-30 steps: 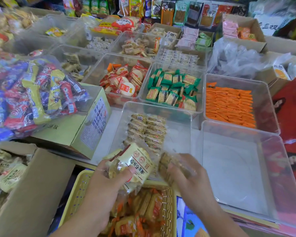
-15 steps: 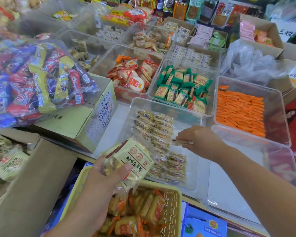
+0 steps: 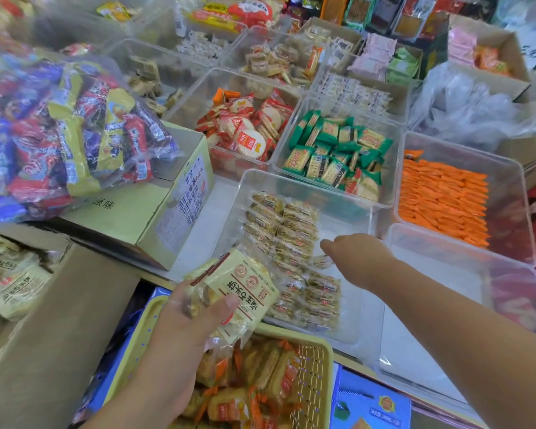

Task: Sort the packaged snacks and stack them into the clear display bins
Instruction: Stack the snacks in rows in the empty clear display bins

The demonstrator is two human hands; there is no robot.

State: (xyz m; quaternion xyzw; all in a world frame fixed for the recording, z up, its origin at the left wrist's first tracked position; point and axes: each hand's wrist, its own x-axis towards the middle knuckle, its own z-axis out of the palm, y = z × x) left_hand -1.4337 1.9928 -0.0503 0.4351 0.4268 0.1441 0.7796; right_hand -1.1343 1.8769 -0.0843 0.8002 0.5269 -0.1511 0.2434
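Observation:
My left hand (image 3: 188, 323) grips an opened cream-yellow snack bag (image 3: 245, 289) above the yellow basket. The right hand (image 3: 355, 253) reaches into the near clear bin (image 3: 307, 184), fingers down, pinching a small clear-wrapped snack packet (image 3: 322, 260) beside the packets laid there. Rows of the same small brown packets (image 3: 287, 239) lie along the bin's left side, down to its front. The bin's right part is bare.
A yellow basket (image 3: 317, 363) with orange-wrapped snacks sits below my hands. An empty clear bin (image 3: 446, 274) stands to the right. Behind are bins of orange (image 3: 443, 199), green (image 3: 334, 150) and red (image 3: 245, 128) packets. A cardboard box (image 3: 180, 196) and a bag of mixed sweets (image 3: 59, 134) stand left.
My right hand has gone from beside the bag forward into the near bin with a small packet. The left hand keeps holding the bag in about the same place.

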